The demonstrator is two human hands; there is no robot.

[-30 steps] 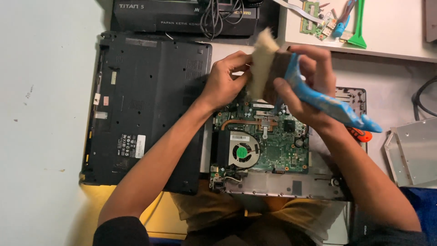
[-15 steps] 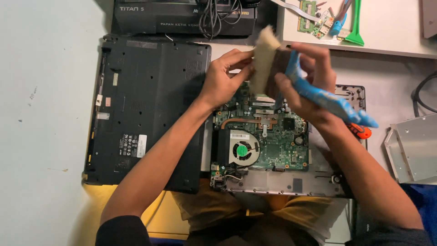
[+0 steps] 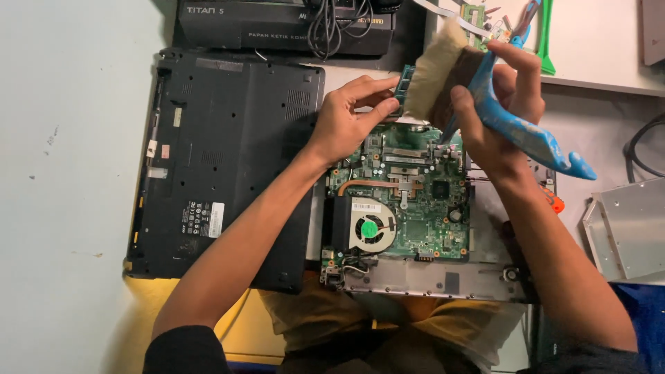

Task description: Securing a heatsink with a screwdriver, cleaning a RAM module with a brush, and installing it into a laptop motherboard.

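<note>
1. Pale worktop (image 3: 62,173) lies under everything, and your two hands meet above the opened laptop.
2. Your left hand (image 3: 346,125) has its fingers (image 3: 370,86) pinched on a small green memory card (image 3: 404,83), held at the brush's bristles.
3. Your right hand (image 3: 502,111) is clenched around the blue handle of a wide paintbrush (image 3: 478,90); its tan bristles touch the card.
4. Just below both hands sits the green motherboard (image 3: 415,194), with its round cooling fan (image 3: 372,228) nearer your body.
5. Left of your left hand lies the black bottom cover (image 3: 222,159).
6. Beyond your fingers rests a black keyboard box (image 3: 277,24), cable coiled on top.
</note>
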